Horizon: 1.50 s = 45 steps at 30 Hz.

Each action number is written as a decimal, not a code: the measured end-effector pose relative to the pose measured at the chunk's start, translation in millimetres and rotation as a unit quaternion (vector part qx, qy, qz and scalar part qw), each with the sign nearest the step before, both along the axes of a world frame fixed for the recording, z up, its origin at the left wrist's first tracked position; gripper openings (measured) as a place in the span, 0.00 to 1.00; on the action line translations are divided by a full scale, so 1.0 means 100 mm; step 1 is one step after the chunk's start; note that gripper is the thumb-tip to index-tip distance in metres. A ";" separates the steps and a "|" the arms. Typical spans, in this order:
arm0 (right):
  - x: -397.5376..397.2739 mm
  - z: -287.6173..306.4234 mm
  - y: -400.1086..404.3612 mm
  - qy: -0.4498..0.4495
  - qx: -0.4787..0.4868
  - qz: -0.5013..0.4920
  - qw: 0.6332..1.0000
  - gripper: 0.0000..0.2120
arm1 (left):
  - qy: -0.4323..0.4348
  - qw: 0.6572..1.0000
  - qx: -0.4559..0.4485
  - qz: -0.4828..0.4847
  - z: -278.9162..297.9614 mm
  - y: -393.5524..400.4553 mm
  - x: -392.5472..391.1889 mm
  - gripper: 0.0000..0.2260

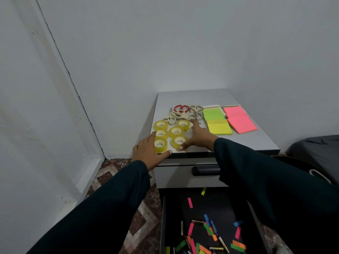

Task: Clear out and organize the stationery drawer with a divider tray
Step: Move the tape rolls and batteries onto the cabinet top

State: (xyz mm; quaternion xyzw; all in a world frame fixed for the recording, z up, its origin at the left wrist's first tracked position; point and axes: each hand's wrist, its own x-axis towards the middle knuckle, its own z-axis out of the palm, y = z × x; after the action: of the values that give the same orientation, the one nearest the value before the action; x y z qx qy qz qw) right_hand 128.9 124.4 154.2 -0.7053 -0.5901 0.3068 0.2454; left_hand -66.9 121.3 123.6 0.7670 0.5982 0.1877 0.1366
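Several yellow tape rolls [176, 132] stand in two rows on the grey cabinet top [260, 142]. My left hand [147, 152] lies flat against the left row, thumb at the front edge. My right hand [197, 135] presses with straight fingers against the right row, its thumb touching the nearest roll. Behind the rolls lie several scissors [180, 114], one with red handles. Green and yellow sticky notes [217, 121] and pink sticky notes [240, 119] sit to the right. Below, the open drawer [165, 226] holds scattered coloured paper flags [208, 229] and small metal batteries [197, 221].
The upper drawer with a dark handle [205, 170] is closed. Walls stand behind and to the left of the cabinet. A patterned floor [139, 217] lies left of the drawer. A dark object [315, 153] sits to the right.
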 end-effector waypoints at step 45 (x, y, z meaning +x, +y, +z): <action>0.72 -0.97 -1.97 -0.090 -0.107 0.102 0.985 0.25 | 0.219 0.957 -0.066 -0.180 -0.97 -1.57 0.30 0.43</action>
State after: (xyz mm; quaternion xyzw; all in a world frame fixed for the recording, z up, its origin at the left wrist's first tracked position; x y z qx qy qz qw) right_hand 201.1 -72.4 57.1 -0.6886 -0.6421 0.3270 0.0815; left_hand -36.8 -35.3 26.3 0.8737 0.4762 -0.0528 0.0841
